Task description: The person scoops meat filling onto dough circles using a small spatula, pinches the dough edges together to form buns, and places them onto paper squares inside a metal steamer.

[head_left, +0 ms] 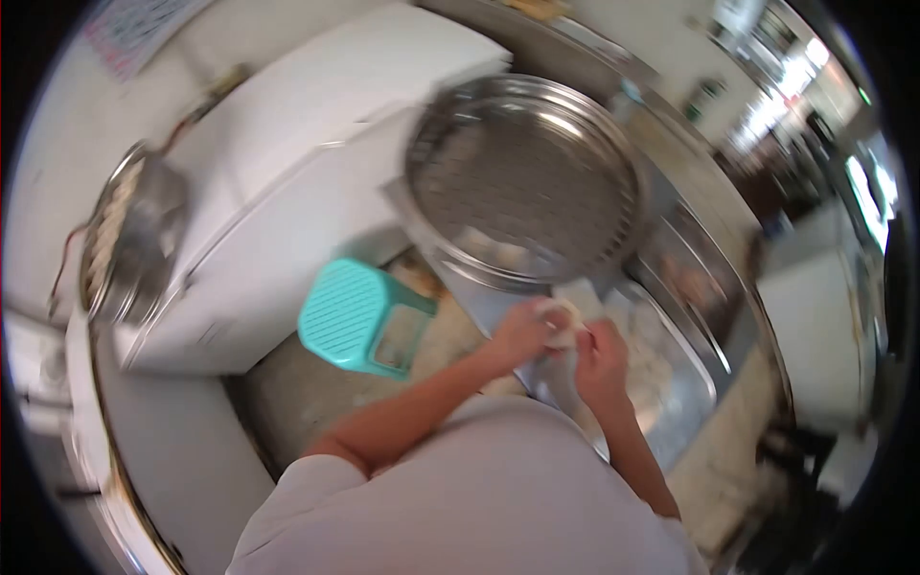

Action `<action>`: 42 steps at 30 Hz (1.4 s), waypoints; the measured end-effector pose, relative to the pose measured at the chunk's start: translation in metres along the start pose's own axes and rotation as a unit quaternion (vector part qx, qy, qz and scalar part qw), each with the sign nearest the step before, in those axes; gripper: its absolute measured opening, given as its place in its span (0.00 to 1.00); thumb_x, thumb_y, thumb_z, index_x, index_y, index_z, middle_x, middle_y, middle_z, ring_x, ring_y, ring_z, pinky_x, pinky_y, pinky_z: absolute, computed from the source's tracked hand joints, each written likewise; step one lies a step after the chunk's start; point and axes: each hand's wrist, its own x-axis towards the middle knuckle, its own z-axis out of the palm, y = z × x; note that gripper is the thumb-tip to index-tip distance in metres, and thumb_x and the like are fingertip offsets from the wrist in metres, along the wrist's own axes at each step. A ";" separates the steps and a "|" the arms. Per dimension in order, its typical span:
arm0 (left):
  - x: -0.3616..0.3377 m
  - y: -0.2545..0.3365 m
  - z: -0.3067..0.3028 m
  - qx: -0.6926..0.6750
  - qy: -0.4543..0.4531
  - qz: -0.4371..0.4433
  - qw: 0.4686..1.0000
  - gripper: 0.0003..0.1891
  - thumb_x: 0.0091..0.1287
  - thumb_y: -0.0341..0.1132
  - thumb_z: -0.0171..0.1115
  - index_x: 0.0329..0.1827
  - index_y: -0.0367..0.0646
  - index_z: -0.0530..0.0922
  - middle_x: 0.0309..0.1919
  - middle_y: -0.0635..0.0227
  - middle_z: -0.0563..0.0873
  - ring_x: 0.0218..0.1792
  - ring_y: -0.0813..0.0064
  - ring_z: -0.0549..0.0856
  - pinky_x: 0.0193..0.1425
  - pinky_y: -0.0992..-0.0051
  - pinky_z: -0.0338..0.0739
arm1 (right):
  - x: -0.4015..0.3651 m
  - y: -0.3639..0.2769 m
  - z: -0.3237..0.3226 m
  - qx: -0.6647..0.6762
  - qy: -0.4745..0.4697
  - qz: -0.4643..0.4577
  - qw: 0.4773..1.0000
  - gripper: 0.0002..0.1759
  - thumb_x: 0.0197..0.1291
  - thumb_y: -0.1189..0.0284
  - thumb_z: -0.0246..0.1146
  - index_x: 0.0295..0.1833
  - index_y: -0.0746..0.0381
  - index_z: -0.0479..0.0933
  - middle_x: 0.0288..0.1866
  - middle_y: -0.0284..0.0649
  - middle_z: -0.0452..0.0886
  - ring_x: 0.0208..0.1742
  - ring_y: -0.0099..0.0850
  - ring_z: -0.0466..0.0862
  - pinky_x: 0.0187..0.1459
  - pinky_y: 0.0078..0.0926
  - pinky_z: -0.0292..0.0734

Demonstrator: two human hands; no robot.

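Together, left hand [520, 333] and right hand [601, 362], fingers snug around one pale dough lump [562, 321].

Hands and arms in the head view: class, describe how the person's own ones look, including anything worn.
Both the left hand and the right hand are bare. There are no gloves, and no watch or ring shows, though the picture is blurred. The person wears a white short-sleeved shirt, whose sleeves leave the forearms uncovered.
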 end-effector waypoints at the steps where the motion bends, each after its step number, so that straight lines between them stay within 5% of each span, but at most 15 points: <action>1: 0.001 0.001 0.001 -0.100 -0.009 -0.032 0.994 0.14 0.75 0.36 0.65 0.58 0.37 0.81 0.47 0.62 0.87 0.44 0.71 0.88 0.46 0.71 0.88 | 0.001 -0.007 -0.005 0.008 0.010 0.029 1.000 0.04 0.71 0.77 0.62 0.46 0.66 0.79 0.35 0.47 0.79 0.35 0.44 0.81 0.37 0.37 0.76; 5: 0.003 0.021 0.014 -0.061 -0.085 -0.039 0.994 0.14 0.78 0.37 0.62 0.59 0.36 0.80 0.44 0.63 0.87 0.41 0.74 0.87 0.39 0.72 0.85 | 0.001 -0.012 -0.029 0.083 0.008 0.105 0.991 0.12 0.66 0.77 0.65 0.54 0.66 0.80 0.42 0.50 0.81 0.38 0.48 0.83 0.41 0.40 0.79; 11: 0.020 0.029 0.027 0.028 -0.197 -0.072 0.977 0.13 0.78 0.35 0.62 0.58 0.35 0.80 0.40 0.64 0.88 0.34 0.76 0.86 0.36 0.74 0.83 | -0.017 -0.003 -0.051 0.021 0.000 0.153 0.988 0.08 0.65 0.78 0.66 0.48 0.68 0.82 0.40 0.48 0.83 0.36 0.46 0.84 0.39 0.39 0.80; 17: 0.033 0.027 0.040 0.087 -0.224 -0.096 0.966 0.11 0.76 0.32 0.63 0.54 0.33 0.81 0.38 0.62 0.88 0.33 0.75 0.88 0.33 0.75 0.84 | -0.034 -0.007 -0.057 -0.069 0.038 0.124 0.989 0.08 0.64 0.80 0.66 0.48 0.68 0.82 0.38 0.48 0.83 0.37 0.49 0.84 0.39 0.40 0.80; 20: 0.036 0.031 0.045 0.108 -0.262 -0.098 0.954 0.10 0.74 0.30 0.63 0.52 0.33 0.82 0.36 0.64 0.87 0.32 0.77 0.87 0.32 0.76 0.83 | -0.033 -0.012 -0.059 -0.007 0.059 0.178 0.982 0.06 0.64 0.79 0.66 0.45 0.68 0.81 0.38 0.48 0.82 0.38 0.51 0.84 0.40 0.42 0.80; 29: 0.056 0.026 0.047 0.161 -0.341 -0.113 0.919 0.07 0.71 0.28 0.63 0.45 0.34 0.83 0.32 0.67 0.86 0.30 0.78 0.85 0.31 0.77 0.81 | -0.047 -0.003 -0.059 -0.141 0.002 0.132 0.981 0.04 0.63 0.80 0.66 0.43 0.68 0.81 0.38 0.49 0.82 0.39 0.49 0.83 0.40 0.41 0.78; 37: 0.067 0.023 0.053 0.277 -0.398 -0.111 0.868 0.07 0.74 0.30 0.62 0.45 0.35 0.83 0.35 0.68 0.86 0.32 0.78 0.85 0.35 0.77 0.81 | -0.043 0.002 -0.060 -0.112 -0.019 0.138 0.984 0.03 0.63 0.79 0.66 0.40 0.68 0.81 0.38 0.48 0.80 0.39 0.50 0.82 0.40 0.44 0.78; 42: 0.073 0.016 0.045 0.064 -0.351 -0.190 0.915 0.09 0.75 0.33 0.63 0.47 0.34 0.84 0.38 0.66 0.88 0.32 0.77 0.87 0.34 0.76 0.83 | -0.046 0.008 -0.059 -0.161 0.000 0.121 0.979 0.03 0.63 0.79 0.66 0.41 0.68 0.80 0.37 0.49 0.80 0.38 0.50 0.82 0.40 0.45 0.78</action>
